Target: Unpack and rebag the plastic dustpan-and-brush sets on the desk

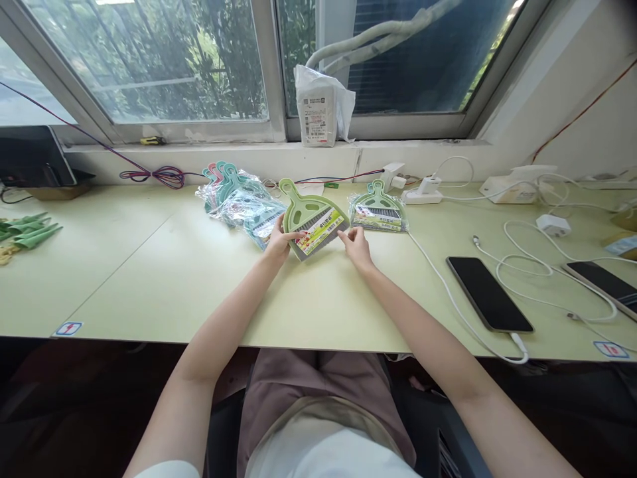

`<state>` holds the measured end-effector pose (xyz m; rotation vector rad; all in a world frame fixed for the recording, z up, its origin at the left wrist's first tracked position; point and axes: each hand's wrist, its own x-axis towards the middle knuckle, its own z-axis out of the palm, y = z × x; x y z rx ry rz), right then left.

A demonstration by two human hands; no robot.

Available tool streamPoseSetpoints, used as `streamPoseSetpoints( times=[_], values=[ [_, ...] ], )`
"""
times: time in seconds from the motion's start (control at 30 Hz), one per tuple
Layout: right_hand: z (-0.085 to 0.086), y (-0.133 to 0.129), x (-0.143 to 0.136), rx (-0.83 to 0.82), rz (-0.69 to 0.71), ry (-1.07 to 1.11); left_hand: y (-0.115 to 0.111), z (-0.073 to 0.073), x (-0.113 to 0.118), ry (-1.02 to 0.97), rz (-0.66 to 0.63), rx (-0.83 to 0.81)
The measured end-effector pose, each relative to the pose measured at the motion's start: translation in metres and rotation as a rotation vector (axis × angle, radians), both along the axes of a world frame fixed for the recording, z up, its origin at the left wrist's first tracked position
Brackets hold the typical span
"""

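A green dustpan and brush set (318,229) with a printed label is held above the table, its handle pointing up and to the left. My left hand (281,238) grips its left edge, fingers on the label. At its lower right corner, my right hand (355,244) has its fingers closed together on the edge. Behind and to the left lies a pile of wrapped blue and pink dustpan sets (233,196). To the right, wrapped green sets (379,211) lie near the wall.
A phone (488,293) on a white cable lies at the right, with another phone (604,282) beyond. Loose cables and a power strip (421,196) are near the wall. Green items (34,229) lie far left. The table's front edge (323,346) is close to my lap.
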<state>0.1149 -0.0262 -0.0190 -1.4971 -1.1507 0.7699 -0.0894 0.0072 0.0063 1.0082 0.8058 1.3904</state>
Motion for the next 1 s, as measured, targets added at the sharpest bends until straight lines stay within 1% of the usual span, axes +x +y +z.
streamPoseSetpoints(
  times=[0.07, 0.17, 0.23, 0.37, 0.5, 0.7, 0.83, 1.0],
  values=[
    [0.001, 0.000, -0.006, 0.004, 0.067, 0.097, -0.001, 0.002, 0.001, -0.021, -0.005, 0.029],
    [0.004, -0.003, -0.014, -0.031, 0.249, 0.348, -0.005, 0.002, 0.004, -0.013, -0.047, 0.044],
    [0.007, -0.006, -0.017, -0.044, 0.310, 0.432, -0.008, 0.001, 0.007, 0.012, -0.071, 0.046],
    [0.009, -0.009, -0.017, -0.040, 0.311, 0.424, -0.011, 0.000, 0.012, 0.041, -0.100, 0.041],
    [0.009, -0.010, -0.016, -0.041, 0.290, 0.429, -0.011, -0.001, 0.011, 0.044, -0.119, 0.029],
    [0.010, -0.010, -0.017, -0.048, 0.256, 0.447, -0.006, -0.008, 0.009, 0.096, -0.158, 0.023],
    [0.009, -0.010, -0.016, -0.051, 0.243, 0.442, -0.004, -0.010, 0.009, 0.113, -0.150, 0.043],
    [0.007, -0.009, -0.017, -0.037, 0.209, 0.446, -0.007, -0.009, 0.010, 0.129, -0.145, 0.036]
  ],
)
